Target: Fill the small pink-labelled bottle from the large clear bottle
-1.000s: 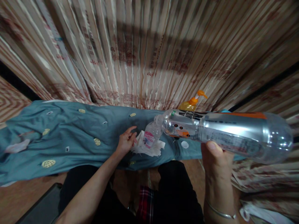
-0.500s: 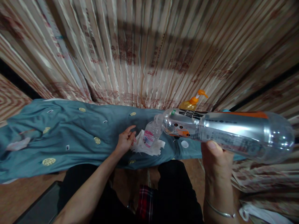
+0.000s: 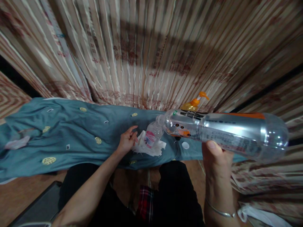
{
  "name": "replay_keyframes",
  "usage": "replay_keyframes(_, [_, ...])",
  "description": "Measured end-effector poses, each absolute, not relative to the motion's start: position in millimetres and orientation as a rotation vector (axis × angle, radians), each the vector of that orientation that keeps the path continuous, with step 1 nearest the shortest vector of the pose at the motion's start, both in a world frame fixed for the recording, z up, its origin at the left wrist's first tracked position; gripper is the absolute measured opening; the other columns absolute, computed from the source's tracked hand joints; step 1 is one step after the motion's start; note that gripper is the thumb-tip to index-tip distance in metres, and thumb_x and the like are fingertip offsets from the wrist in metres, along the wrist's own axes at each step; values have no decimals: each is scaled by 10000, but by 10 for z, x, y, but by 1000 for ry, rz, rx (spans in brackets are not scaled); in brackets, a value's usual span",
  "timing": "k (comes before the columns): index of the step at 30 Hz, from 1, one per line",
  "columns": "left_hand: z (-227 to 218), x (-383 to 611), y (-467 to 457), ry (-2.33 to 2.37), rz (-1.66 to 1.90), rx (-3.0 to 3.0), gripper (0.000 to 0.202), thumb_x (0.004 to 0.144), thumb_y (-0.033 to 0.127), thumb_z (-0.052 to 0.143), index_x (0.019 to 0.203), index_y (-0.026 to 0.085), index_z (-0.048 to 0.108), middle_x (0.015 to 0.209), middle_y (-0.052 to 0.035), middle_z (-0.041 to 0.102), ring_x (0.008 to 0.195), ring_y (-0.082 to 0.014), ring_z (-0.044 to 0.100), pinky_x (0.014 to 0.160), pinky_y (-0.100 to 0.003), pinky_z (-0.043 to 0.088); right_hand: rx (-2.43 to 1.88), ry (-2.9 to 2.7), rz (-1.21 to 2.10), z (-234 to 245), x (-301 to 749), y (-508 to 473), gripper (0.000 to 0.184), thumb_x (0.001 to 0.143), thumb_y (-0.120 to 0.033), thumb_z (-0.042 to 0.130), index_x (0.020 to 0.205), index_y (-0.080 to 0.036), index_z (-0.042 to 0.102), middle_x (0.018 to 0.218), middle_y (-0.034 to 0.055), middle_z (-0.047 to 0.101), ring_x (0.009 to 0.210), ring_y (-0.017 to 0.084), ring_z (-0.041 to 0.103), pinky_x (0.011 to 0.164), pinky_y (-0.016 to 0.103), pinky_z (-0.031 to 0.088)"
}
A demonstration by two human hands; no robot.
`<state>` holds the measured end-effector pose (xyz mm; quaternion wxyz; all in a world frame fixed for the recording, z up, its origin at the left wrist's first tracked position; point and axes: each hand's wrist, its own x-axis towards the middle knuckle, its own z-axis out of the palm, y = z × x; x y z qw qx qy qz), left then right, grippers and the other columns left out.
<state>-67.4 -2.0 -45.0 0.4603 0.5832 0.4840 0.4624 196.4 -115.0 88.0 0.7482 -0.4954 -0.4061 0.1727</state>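
Observation:
My right hand [image 3: 216, 157] grips a large clear plastic bottle [image 3: 224, 130], held almost level with its open neck tilted down to the left. The neck meets the mouth of a small clear bottle with a pink label [image 3: 152, 135], which stands on a crumpled white tissue [image 3: 149, 147]. My left hand [image 3: 127, 140] rests on the blue cloth [image 3: 71, 138] at the tissue's left edge, fingers loosely curled and touching the tissue. A white cap [image 3: 185, 145] lies on the cloth below the large bottle.
An orange pump dispenser bottle [image 3: 195, 103] stands behind the large bottle. A striped curtain [image 3: 151, 50] hangs behind the cloth-covered surface. My dark-clad legs [image 3: 175, 195] are below. White cloth [image 3: 262, 216] lies at the bottom right, a pale scrap [image 3: 16, 142] at the far left.
The large bottle and my right hand have shifted slightly left and up. My left hand stays beside the tissue.

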Motion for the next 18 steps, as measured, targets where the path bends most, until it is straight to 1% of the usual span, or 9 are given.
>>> replay_keyframes(3, [-459, -661, -24, 1197, 1131, 1452, 528, 867, 460, 558, 1269, 125, 628, 483, 83, 602, 348, -102, 472, 429, -222, 369, -1088, -888, 378, 870, 1983, -1144, 417, 636, -368, 857, 988, -211, 697, 876, 11, 710, 869, 208, 690, 891, 376, 533])
replay_keyframes(8, [-452, -658, -28, 1198, 1112, 1486, 502, 877, 444, 548, 1247, 118, 633, 462, 88, 584, 348, -106, 481, 446, -223, 392, -1078, -889, 395, 883, 1964, -1123, 463, 627, -387, 858, 1020, -216, 683, 909, 16, 707, 887, 211, 686, 881, 383, 536])
replay_keyframes(13, [-470, -658, -23, 1195, 1121, 1493, 496, 878, 449, 554, 1248, 128, 636, 476, 81, 601, 349, -106, 487, 441, -221, 389, -1072, -878, 396, 888, 1958, -1122, 513, 637, -374, 857, 1090, -223, 671, 865, -7, 702, 767, 166, 662, 845, 345, 527])
replay_keyframes(18, [-496, -643, -17, 1199, 1128, 1491, 515, 874, 449, 557, 1270, 127, 627, 490, 79, 612, 346, -103, 485, 417, -213, 367, -1074, -875, 389, 896, 1967, -1131, 566, 612, -373, 863, 1120, -210, 672, 862, -3, 708, 693, 153, 640, 790, 331, 529])
